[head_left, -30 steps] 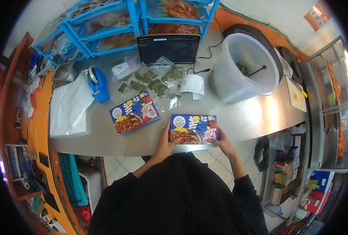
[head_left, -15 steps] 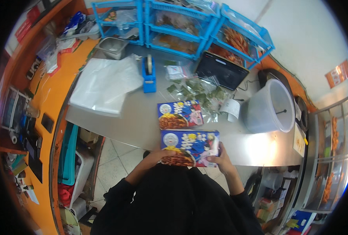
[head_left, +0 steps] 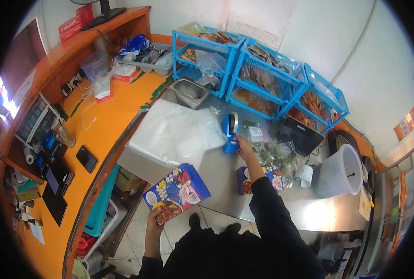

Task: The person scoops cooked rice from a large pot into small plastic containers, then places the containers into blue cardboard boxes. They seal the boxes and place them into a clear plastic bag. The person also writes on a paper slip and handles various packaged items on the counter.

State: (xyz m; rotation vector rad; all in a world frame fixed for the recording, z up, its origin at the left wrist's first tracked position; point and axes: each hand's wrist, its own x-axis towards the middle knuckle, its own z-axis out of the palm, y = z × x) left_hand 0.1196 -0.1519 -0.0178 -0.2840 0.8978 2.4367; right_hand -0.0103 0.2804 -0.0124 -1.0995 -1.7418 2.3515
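Note:
A blue printed food box [head_left: 181, 188] with a picture of a meal on it is held tilted by its lower left corner in my left hand [head_left: 154, 219], just off the near edge of the steel table. My right hand [head_left: 245, 149] reaches forward, fingers closed at the near end of a blue tape dispenser [head_left: 228, 144]; whether a strip of tape is in them cannot be made out. A second box of the same print [head_left: 276, 176] lies on the table, partly covered by my right forearm. Left of the dispenser lies a stack of clear plastic bags [head_left: 169, 132].
Blue stacked baskets [head_left: 262, 72] with packed food line the back. Right of my arm are bagged green leaves [head_left: 274, 156], a black tablet [head_left: 300, 135], a paper roll [head_left: 305, 174] and a translucent bucket [head_left: 337, 174]. An orange counter [head_left: 116, 111] runs along the left.
My right hand has left the box and reached forward to the tape dispenser. My left hand has carried the box to the left and tilted it. The view has swung left.

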